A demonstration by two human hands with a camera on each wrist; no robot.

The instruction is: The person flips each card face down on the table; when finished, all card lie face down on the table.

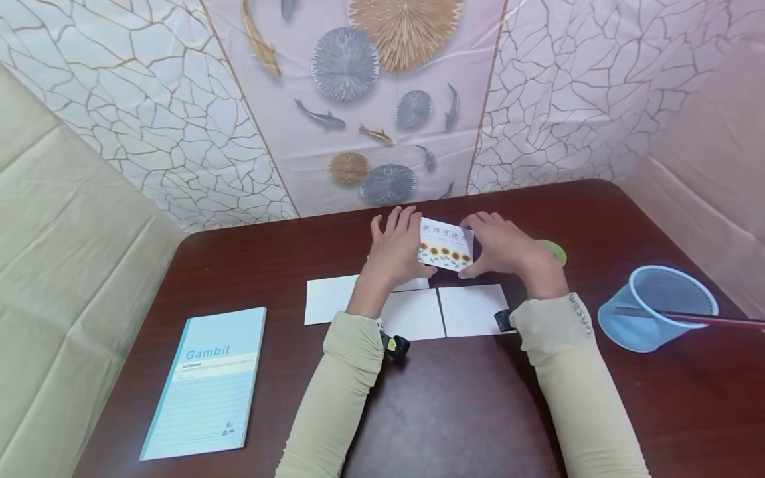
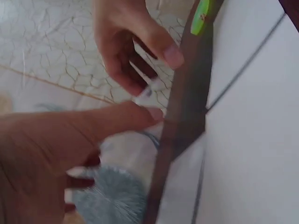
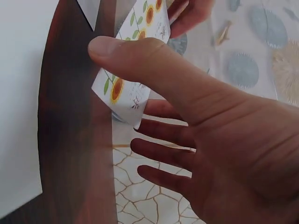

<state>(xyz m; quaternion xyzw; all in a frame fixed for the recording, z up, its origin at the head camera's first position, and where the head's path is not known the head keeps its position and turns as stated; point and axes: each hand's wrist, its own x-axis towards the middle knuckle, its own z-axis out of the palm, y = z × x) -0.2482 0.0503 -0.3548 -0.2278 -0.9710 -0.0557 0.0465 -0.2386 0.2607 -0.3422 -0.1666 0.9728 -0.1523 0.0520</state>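
Note:
A small white greeting card (image 1: 445, 249), printed with sunflowers and a line of characters, is held up above the table between both hands. My left hand (image 1: 394, 252) grips its left side; in the left wrist view the thumb (image 2: 135, 116) is stretched out and the card's face does not show. At the card's right side, my right hand (image 1: 505, 249) pinches it. In the right wrist view that thumb (image 3: 126, 53) lies across the printed face, with the fingers behind. Several blank white cards (image 1: 472, 311) lie beneath the hands, partly hidden by the left arm.
At the left of the dark table (image 1: 454, 411) lies a Gambit notebook (image 1: 209, 385). On the right stands a blue mesh cup (image 1: 633, 318) with a thin stick (image 1: 711, 320) across it. A green object (image 1: 552, 251) sits partly behind the right wrist. A patterned cloth (image 1: 382, 133) backs the table.

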